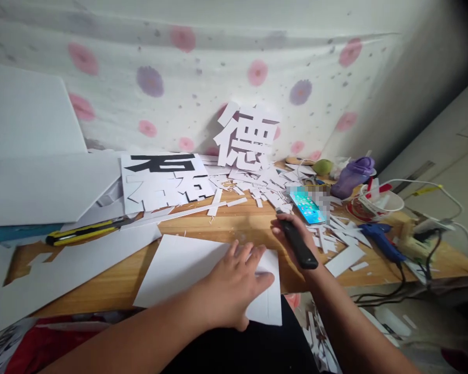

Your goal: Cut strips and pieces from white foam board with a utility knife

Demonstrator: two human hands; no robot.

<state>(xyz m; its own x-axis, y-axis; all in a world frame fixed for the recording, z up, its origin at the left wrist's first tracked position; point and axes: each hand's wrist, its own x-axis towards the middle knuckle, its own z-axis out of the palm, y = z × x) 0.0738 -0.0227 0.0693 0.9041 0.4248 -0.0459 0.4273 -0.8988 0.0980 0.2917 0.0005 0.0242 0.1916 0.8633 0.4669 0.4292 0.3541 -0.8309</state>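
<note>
My left hand [234, 285] lies with spread fingers on a white foam board [179, 275] at the table's front edge. Faint cut or pressed lines show near the board's right side. Just right of the board, my right hand [286, 236] is closed round a black utility knife [299, 244], held above the table. Its front end points away from me, and I cannot make out the blade. Past the knife lies a lit phone [307, 204] among white scraps.
A cut-out white character [249, 137] leans against the curtain. Behind the board lies a sheet with a black character [159, 163]. A yellow utility knife [86, 231] rests at left. At right are a blue glue gun [384, 244], a tub [378, 202] and a purple bottle [353, 176].
</note>
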